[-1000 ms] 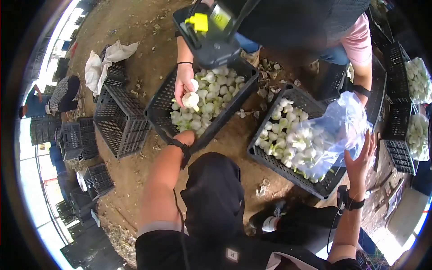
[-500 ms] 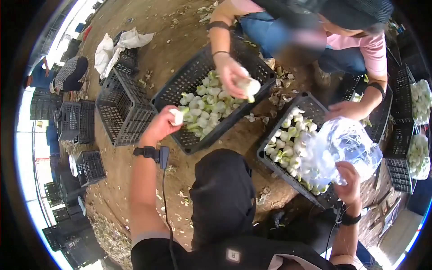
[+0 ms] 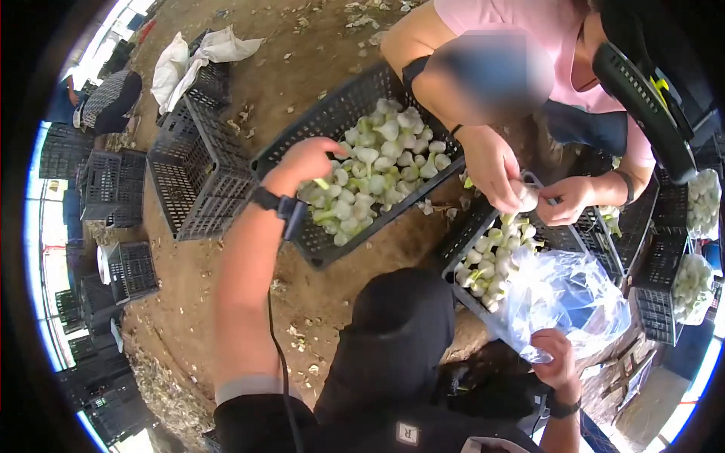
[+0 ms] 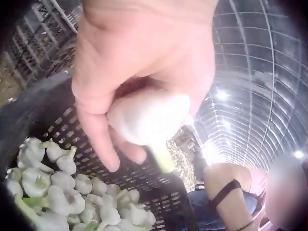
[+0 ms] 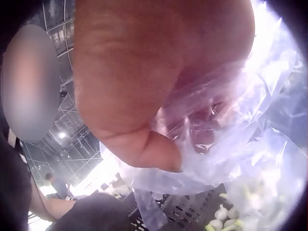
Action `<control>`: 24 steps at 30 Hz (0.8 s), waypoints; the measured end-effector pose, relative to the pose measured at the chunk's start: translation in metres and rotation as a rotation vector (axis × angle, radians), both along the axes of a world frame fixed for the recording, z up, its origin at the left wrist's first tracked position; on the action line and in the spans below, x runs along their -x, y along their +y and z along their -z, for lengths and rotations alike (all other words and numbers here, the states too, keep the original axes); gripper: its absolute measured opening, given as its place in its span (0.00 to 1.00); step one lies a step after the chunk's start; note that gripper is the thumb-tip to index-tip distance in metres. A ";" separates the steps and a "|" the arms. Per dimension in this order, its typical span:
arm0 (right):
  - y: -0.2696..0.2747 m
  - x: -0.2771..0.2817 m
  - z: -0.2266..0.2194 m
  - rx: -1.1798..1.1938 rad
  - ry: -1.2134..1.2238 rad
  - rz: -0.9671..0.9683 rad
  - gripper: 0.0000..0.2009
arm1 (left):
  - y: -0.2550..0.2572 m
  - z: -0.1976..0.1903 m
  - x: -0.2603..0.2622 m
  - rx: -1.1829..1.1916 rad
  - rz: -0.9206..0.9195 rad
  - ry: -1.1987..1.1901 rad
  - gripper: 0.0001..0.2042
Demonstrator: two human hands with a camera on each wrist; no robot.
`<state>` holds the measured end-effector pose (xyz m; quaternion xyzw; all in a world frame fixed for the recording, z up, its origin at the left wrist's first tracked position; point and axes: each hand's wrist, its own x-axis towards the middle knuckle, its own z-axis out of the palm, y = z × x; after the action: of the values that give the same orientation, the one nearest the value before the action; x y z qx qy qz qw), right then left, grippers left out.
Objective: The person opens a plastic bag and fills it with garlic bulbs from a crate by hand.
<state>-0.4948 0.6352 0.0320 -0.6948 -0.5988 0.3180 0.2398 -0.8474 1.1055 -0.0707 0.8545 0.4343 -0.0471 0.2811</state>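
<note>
My left hand (image 3: 306,162) grips a white garlic bulb (image 4: 149,118) with a short green stem, above the left crate's near end. That black plastic crate (image 3: 336,255) holds many more garlic bulbs (image 3: 377,155). At the lower right, my right hand (image 3: 555,359) holds the rim of a clear plastic bag (image 3: 585,298), its thumb and fingers bent on the film in the right wrist view. Under the bag, a second black crate (image 3: 472,302) contains more garlic. Across from me, another person's hands (image 3: 491,170) hold a bulb over this crate.
An empty-looking black crate (image 3: 200,177) stands left, with a white sack (image 3: 192,68) behind it. Bags of garlic (image 3: 702,204) sit on crates at the far right. Stacked crates (image 3: 113,181) line the left side. Dirt floor with peelings lies between.
My left hand, holding a bulb, has moved rightward and up over the left crate. My right hand has closed on the bag's rim and drawn it nearer. The other person's hands have come together around a bulb.
</note>
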 end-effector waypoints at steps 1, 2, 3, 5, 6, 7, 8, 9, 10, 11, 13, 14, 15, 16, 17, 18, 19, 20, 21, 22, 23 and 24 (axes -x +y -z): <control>0.001 0.003 0.003 0.002 -0.004 -0.002 0.17 | -0.006 0.002 -0.018 -0.003 0.058 0.052 0.19; 0.002 0.005 0.008 0.004 -0.007 -0.003 0.16 | -0.008 0.012 -0.035 -0.022 0.168 0.108 0.19; 0.004 0.007 0.013 0.007 -0.010 -0.005 0.16 | -0.009 0.026 -0.048 -0.043 0.276 0.165 0.21; 0.012 0.013 0.020 0.019 -0.019 -0.013 0.16 | -0.017 0.049 -0.073 -0.050 0.454 0.276 0.25; 0.014 0.014 0.024 0.037 -0.024 -0.014 0.16 | -0.020 0.057 -0.079 -0.056 0.542 0.329 0.27; 0.016 0.016 0.027 0.060 -0.027 -0.015 0.16 | -0.024 0.065 -0.079 -0.087 0.612 0.382 0.27; 0.017 0.017 0.030 0.069 -0.027 0.004 0.16 | -0.030 0.067 -0.079 -0.118 0.681 0.434 0.28; 0.018 0.018 0.033 0.079 -0.025 0.025 0.16 | -0.033 0.072 -0.080 -0.147 0.752 0.488 0.29; 0.017 0.019 0.035 0.093 -0.022 0.045 0.16 | -0.027 0.090 -0.071 -0.235 0.773 0.432 0.30; 0.015 0.019 0.040 0.100 -0.029 0.050 0.17 | -0.024 0.089 -0.069 -0.178 0.748 0.449 0.30; 0.009 0.019 0.048 0.116 -0.036 0.054 0.17 | -0.020 0.079 -0.062 -0.058 0.692 0.492 0.30; 0.009 0.021 0.048 0.130 -0.043 0.068 0.18 | -0.017 0.079 -0.057 -0.102 0.703 0.434 0.30; 0.009 0.024 0.046 0.138 -0.052 0.066 0.18 | -0.017 0.080 -0.055 -0.101 0.682 0.417 0.29; 0.010 0.026 0.044 0.146 -0.063 0.064 0.18 | -0.016 0.080 -0.053 -0.100 0.660 0.399 0.28; 0.011 0.027 0.043 0.154 -0.073 0.060 0.18 | -0.016 0.079 -0.052 -0.099 0.637 0.381 0.27; 0.009 0.027 0.045 0.139 -0.066 0.072 0.18 | -0.015 0.084 -0.049 -0.105 0.590 0.377 0.27; 0.006 0.026 0.049 0.123 -0.057 0.083 0.19 | -0.013 0.090 -0.045 -0.111 0.541 0.375 0.26; 0.002 0.026 0.051 0.109 -0.047 0.094 0.19 | -0.012 0.089 -0.042 -0.115 0.494 0.374 0.25; 0.000 0.027 0.052 0.107 -0.054 0.093 0.19 | -0.008 0.086 -0.039 -0.159 0.458 0.382 0.25; -0.002 0.027 0.052 0.102 -0.063 0.092 0.19 | 0.000 0.081 -0.035 -0.205 0.421 0.389 0.24; -0.002 0.027 0.053 0.096 -0.072 0.090 0.19 | 0.006 0.075 -0.031 -0.252 0.383 0.396 0.24; -0.002 0.028 0.054 0.099 -0.065 0.092 0.18 | 0.016 0.075 -0.024 -0.328 0.355 0.431 0.23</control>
<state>-0.5229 0.6337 -0.0217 -0.7426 -0.5571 0.3132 0.2001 -0.8237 1.1215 -0.1459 0.9210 0.3300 -0.2048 0.0287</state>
